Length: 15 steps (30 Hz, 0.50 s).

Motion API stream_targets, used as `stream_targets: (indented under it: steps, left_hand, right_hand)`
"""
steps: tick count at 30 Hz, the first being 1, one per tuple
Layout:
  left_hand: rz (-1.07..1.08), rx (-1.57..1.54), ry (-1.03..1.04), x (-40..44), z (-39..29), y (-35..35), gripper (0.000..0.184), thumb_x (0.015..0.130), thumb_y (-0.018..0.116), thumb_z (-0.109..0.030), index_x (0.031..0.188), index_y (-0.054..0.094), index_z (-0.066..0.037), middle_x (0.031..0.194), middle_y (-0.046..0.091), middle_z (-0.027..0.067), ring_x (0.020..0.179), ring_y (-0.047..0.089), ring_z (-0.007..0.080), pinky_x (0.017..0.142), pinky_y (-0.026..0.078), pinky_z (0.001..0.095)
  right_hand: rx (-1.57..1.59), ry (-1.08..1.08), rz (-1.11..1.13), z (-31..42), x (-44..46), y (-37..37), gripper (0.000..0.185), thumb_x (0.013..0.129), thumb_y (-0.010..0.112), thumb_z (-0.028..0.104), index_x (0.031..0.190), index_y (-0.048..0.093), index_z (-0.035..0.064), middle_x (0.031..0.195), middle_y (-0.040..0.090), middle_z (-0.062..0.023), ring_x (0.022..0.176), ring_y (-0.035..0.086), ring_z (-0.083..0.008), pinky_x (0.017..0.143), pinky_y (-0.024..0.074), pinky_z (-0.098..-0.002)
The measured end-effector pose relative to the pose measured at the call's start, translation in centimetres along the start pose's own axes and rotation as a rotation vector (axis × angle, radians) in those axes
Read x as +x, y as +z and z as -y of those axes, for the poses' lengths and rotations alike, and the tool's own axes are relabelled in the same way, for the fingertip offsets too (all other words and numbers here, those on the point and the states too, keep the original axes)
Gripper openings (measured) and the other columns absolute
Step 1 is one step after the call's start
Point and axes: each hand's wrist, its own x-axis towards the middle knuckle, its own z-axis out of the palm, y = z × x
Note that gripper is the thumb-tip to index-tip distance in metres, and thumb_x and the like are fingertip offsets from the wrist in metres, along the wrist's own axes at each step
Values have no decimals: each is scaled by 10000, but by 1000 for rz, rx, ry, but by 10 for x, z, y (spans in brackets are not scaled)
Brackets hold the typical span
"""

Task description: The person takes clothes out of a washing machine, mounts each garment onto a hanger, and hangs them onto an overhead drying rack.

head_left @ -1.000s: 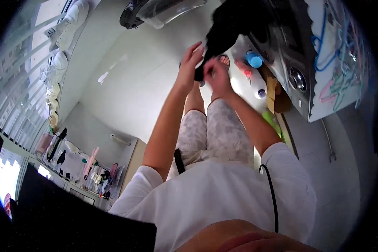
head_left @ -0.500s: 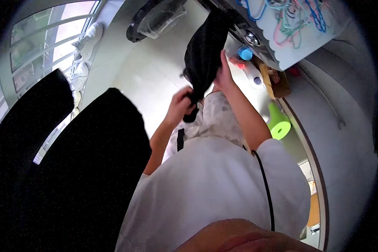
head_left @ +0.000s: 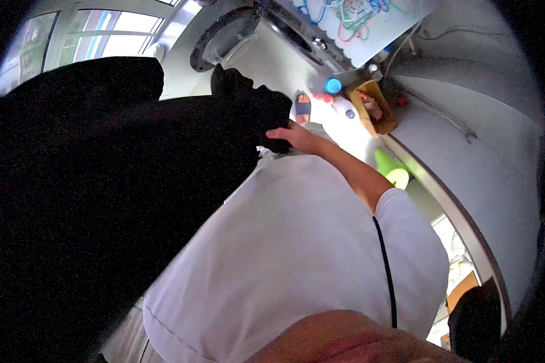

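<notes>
My right hand [head_left: 300, 138] is closed on a black garment [head_left: 251, 112], its thumb lying across the dark cloth. The cloth is bunched in front of my white shirt and merges with large black shapes filling the left of the view, so I cannot tell where one piece ends and another begins. My left hand is hidden behind the black cloth. Below the right hand, a foot in a dark slipper [head_left: 303, 111] shows on the floor.
Ahead is a round washing machine door [head_left: 198, 54], swung open. Coloured hangers [head_left: 354, 27] lie on a white scalloped surface. To the right are a blue-capped container [head_left: 333, 85], a cardboard box [head_left: 372, 124] and a lime-green plastic object [head_left: 389, 162]. Windows [head_left: 112, 36] stand at upper left.
The garment and my right hand have moved left and toward my body, away from the machine. My left hand has passed out of sight behind black cloth. The view has shifted.
</notes>
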Motion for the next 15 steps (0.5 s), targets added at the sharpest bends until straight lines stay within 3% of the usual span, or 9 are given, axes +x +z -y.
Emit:
stream_targets:
  steps: [3, 5, 6, 9, 11, 12, 15]
  left_hand:
    - [79, -113, 32, 3, -6, 1, 402, 1060, 535, -354, 1307, 624, -50, 1255, 662, 72, 1197, 595, 229, 1090, 447, 403]
    - [125, -143, 52, 10, -9, -2, 398, 1057, 539, -352, 1304, 627, -52, 1257, 665, 77, 1194, 600, 235, 1090, 452, 413]
    - [150, -148, 64, 10, -14, 2, 396, 1056, 541, -351, 1302, 628, -53, 1258, 666, 79, 1193, 602, 239, 1090, 454, 418]
    - [181, -172, 107, 10, -27, 13, 390, 1052, 546, -348, 1296, 632, -56, 1260, 671, 87, 1190, 609, 249, 1091, 462, 432]
    - [185, -206, 136, -18, -37, 45, 362, 1050, 534, -330, 1270, 643, -64, 1259, 677, 99, 1178, 618, 266, 1069, 480, 444]
    - [177, -239, 156, -28, -38, 54, 336, 1049, 523, -312, 1244, 654, -72, 1258, 683, 111, 1167, 628, 283, 1047, 498, 457]
    - [81, -164, 238, -37, -20, 65, 330, 1041, 544, -299, 1244, 647, -60, 1235, 686, 92, 1158, 633, 265, 1028, 507, 425]
  right_hand:
    - [-75, -249, -46, -2, -5, -24, 471, 935, 710, 221, 1330, 595, -7, 1183, 684, -66, 1002, 675, -190, 922, 544, -336]
    - [467, -101, -175, -1, -5, -46, 470, 929, 720, 213, 1326, 582, 2, 1198, 682, -99, 1035, 690, -219, 927, 556, -362]
    - [521, -97, -266, 34, -26, -33, 417, 923, 724, 210, 1273, 606, 18, 1156, 691, -104, 1027, 699, -230, 894, 573, -380]
    - [326, -110, -330, 27, -20, -72, 374, 932, 720, 239, 1228, 618, 34, 1128, 688, -102, 1024, 698, -223, 854, 583, -380]
    - [143, -64, -282, 23, -18, -97, 356, 952, 702, 286, 1195, 628, 36, 1077, 699, -97, 929, 719, -219, 777, 594, -353]
    - [-12, 11, -290, 31, -21, -102, 327, 975, 672, 330, 1126, 660, 41, 913, 708, -80, 810, 728, -209, 683, 593, -333]
    - [-490, 156, -275, 48, -16, -117, 383, 981, 651, 415, 1063, 694, 43, 802, 722, -98, 740, 727, -209, 625, 577, -311]
